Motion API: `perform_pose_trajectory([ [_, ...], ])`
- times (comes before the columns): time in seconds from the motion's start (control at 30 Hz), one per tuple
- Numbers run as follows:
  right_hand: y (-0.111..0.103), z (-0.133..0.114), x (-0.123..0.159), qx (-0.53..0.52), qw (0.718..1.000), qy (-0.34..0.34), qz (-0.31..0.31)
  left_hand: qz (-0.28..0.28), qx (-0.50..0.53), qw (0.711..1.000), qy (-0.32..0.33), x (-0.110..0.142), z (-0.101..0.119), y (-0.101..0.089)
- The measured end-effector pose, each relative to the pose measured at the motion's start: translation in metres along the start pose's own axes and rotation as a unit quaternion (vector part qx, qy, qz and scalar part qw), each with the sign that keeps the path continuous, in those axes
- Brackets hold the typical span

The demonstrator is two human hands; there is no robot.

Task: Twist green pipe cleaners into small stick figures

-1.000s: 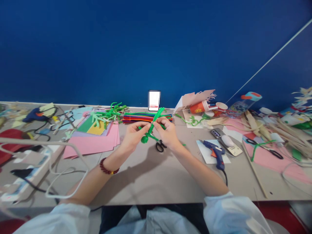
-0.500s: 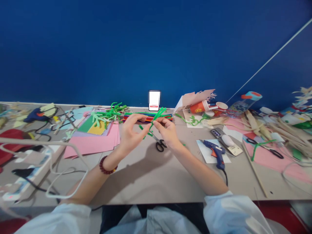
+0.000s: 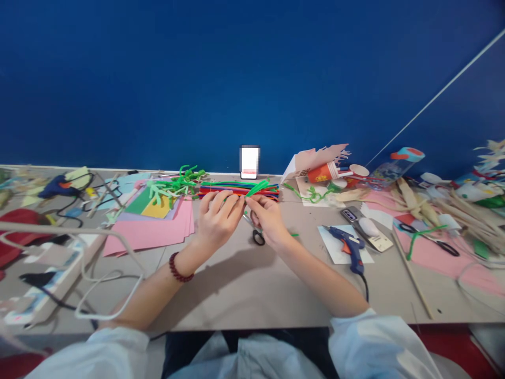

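Note:
My left hand (image 3: pixel 216 220) and my right hand (image 3: pixel 266 217) meet over the middle of the table, fingers pinched together on a green pipe cleaner piece (image 3: pixel 256 187) whose upper end sticks out above the fingertips. The rest of the piece is hidden behind my hands. Just behind them lies a bundle of coloured pipe cleaners (image 3: pixel 236 189). Black-handled scissors (image 3: pixel 258 237) lie on the table under my right hand. A red bead bracelet (image 3: pixel 178 269) circles my left wrist.
Pink and coloured paper sheets (image 3: pixel 152 226) lie left, with green pipe cleaner shapes (image 3: pixel 177 183) behind them. A blue glue gun (image 3: pixel 349 246) rests on paper at right. A phone (image 3: pixel 250 162) stands against the blue wall. Cables and a power strip (image 3: pixel 51 273) crowd the left edge; sticks and scraps the right.
My hands have moved away from me toward the pipe cleaner bundle and closed in together. The coiled lower end of the green piece, seen a second ago, is now hidden behind them.

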State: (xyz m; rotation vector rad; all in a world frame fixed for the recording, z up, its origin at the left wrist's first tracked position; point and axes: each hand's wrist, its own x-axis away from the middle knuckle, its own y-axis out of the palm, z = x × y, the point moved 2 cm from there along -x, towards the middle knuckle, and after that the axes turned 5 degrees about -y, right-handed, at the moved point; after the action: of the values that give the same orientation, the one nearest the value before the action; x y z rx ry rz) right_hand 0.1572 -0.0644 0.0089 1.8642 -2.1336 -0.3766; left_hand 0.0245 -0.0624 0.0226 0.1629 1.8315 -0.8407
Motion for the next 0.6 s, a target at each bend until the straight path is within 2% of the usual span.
perform_pose_trajectory([
  [0.1,-0.002,-0.001,-0.002,-0.006,1.000,0.017,-0.018,0.001,-0.014,1.000,0.015,0.001,-0.003,0.003],
  [0.3,-0.007,-0.012,-0.007,0.032,0.994,0.039,-0.093,-0.036,0.041,0.998,-0.010,0.009,-0.010,0.013],
  [0.4,-0.009,-0.018,-0.009,0.059,0.993,0.034,-0.093,-0.043,0.061,0.997,-0.010,0.013,-0.013,0.017],
  [0.6,-0.013,-0.024,-0.011,0.092,0.991,0.052,-0.084,-0.023,0.077,0.997,0.000,0.013,-0.015,0.017],
])
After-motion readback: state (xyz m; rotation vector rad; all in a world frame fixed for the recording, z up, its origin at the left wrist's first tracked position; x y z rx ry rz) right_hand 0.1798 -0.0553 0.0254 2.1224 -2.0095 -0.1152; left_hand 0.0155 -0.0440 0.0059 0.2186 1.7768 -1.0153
